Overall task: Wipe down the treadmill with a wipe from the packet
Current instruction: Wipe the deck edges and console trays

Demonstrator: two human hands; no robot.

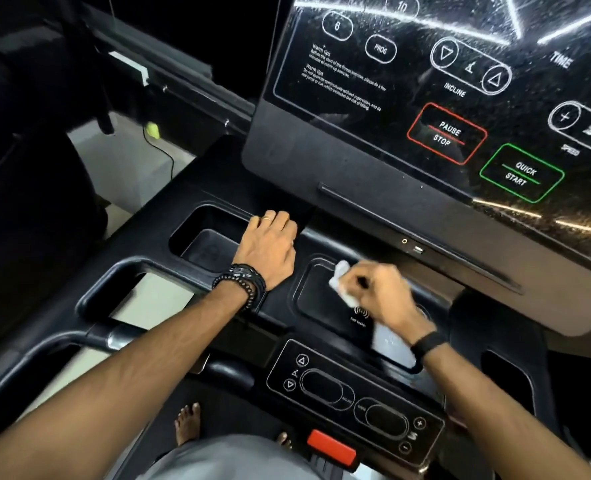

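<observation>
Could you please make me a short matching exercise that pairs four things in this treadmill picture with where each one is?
Things:
1. wipe
2. left hand
3. red tab
4. PAUSE STOP box

Places:
A. on the sloping screen, beside QUICK START
B. at the near edge of the console, below the button panel
C. resting beside the left cup well
D. gripped in the right hand, over the charging pad

Pairs: 1-D, 2-C, 3-B, 4-A
</observation>
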